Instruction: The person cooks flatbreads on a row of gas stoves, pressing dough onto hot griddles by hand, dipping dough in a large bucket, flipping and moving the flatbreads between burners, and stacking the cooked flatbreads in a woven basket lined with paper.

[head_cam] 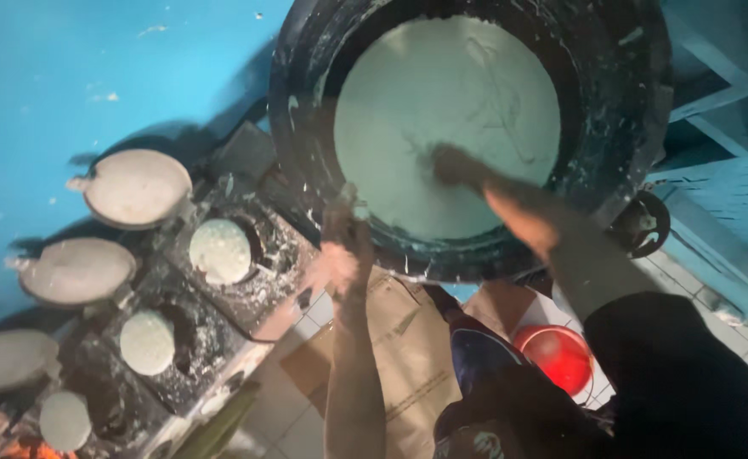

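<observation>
Your right hand (457, 166) is plunged into the pale batter (442, 110) filling the black tub (620, 102), fingers buried, so its grip can't be told. Your left hand (344, 242) seems to clutch the tub's near rim, blurred. The round moulds (221, 251) lie to your left, nearer that hand.

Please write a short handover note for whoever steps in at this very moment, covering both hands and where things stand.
Right hand: dipped in the pale batter inside the big black tub, coated in it; grip not clear.
Left hand: on the tub's near rim, batter-smeared.
Row of dark round moulds at left: the three in view hold pale batter, with their lids swung open beside them.
Tub holds plenty of batter.
Red bowl and cardboard on the tiled floor below.
</observation>
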